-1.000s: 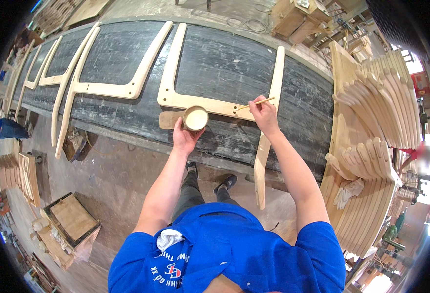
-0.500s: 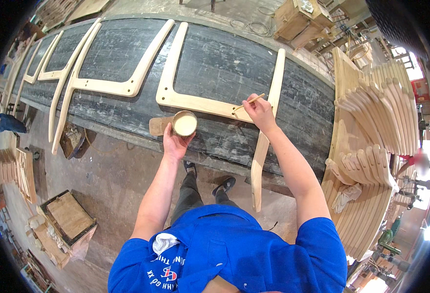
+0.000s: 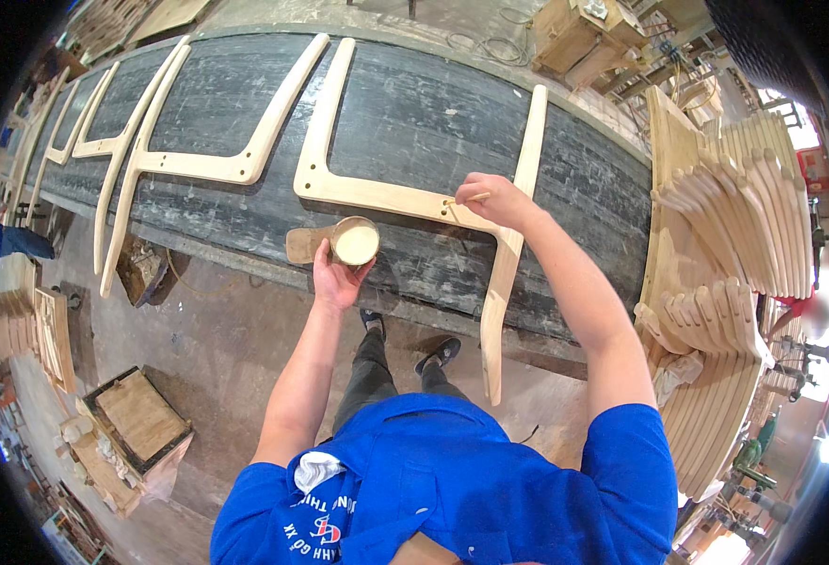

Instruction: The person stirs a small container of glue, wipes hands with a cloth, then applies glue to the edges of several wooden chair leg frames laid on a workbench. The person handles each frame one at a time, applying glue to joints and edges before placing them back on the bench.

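My left hand (image 3: 341,281) is closed around a round cup (image 3: 355,241) of cream-coloured liquid, held by the bench's near edge. A flat brown wooden piece (image 3: 307,245) juts out beside the cup; whether it is joined to it I cannot tell. My right hand (image 3: 497,201) pinches a thin wooden stick (image 3: 477,197) over a pale wooden chair-side frame (image 3: 386,198). The stick's tip is close to two small dark holes near the frame's right-hand joint. Two more holes show at its left corner.
The frame lies on a long dark bench (image 3: 414,122), one leg overhanging the near edge. Further left lie several similar frames (image 3: 193,166). Stacked curved wooden parts (image 3: 734,217) stand at the right. A box-like stand (image 3: 141,419) is on the floor at lower left.
My right hand has turned and risen slightly, and the stick lies flatter. The cup in my left hand stays nearly in place.
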Motion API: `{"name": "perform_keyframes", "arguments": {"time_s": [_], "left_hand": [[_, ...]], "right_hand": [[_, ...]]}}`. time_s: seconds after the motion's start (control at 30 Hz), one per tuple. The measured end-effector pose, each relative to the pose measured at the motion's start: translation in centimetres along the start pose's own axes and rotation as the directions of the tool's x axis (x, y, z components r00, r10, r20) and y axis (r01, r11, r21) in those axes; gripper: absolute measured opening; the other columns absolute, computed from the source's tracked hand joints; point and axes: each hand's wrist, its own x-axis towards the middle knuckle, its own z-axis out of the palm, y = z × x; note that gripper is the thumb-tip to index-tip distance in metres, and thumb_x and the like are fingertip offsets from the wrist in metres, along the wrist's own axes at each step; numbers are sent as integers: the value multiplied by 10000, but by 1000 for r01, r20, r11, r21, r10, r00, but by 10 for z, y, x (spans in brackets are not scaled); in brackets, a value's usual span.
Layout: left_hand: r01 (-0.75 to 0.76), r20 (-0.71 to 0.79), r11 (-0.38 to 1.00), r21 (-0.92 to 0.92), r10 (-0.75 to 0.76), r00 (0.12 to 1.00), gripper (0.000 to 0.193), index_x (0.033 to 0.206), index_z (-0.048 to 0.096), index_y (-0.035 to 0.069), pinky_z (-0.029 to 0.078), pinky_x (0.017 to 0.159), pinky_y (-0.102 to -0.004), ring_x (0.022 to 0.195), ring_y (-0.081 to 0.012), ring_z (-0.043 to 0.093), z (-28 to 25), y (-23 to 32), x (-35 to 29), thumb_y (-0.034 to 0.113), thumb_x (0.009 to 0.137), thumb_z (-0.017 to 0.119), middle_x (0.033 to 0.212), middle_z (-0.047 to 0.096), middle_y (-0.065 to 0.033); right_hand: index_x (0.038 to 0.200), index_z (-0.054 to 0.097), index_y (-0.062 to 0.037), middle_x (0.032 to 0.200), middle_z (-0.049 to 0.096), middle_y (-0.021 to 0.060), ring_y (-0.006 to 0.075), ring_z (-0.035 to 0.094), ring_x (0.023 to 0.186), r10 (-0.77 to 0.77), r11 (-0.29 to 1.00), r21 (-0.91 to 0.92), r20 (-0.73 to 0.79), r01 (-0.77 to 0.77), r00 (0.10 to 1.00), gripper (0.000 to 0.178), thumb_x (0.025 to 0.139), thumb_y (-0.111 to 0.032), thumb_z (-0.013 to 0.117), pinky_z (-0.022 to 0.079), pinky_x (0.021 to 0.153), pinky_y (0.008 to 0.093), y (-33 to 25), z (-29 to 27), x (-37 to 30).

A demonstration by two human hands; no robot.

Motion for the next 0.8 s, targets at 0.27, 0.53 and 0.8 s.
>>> {"name": "perform_keyframes", "arguments": {"time_s": [0.27, 0.53, 0.8], "left_hand": [[-11, 57, 1000, -9, 11, 998, 485, 1263, 431, 84, 463, 911, -450, 1108, -268, 517, 5, -21, 6, 423, 930, 334, 1218, 527, -94], [37, 63, 999, 16, -38, 997, 488, 1278, 411, 90, 455, 911, -453, 1120, -266, 511, 45, -60, 24, 425, 930, 343, 1244, 510, -89], [14, 40, 976, 218, -23, 999, 462, 1262, 425, 114, 401, 925, -455, 1152, -218, 461, 85, -110, 26, 422, 937, 314, 1254, 494, -53]], "right_hand": [[834, 605, -34, 738, 607, 40, 145, 612, 682, 266, 903, 382, -134, -198, 955, 59, 804, -52, 558, 477, 586, 275, 3, -8, -19], [867, 551, -50, 720, 600, 54, 155, 610, 604, 900, -119, 985, 55, 123, 432, 166, 860, -206, 609, 487, 516, 268, 25, 61, -76], [839, 538, -26, 661, 595, 49, 98, 594, 611, 595, 594, 803, -400, -47, 697, 135, 877, -149, 577, 460, 526, 228, -25, 6, -92]]}}
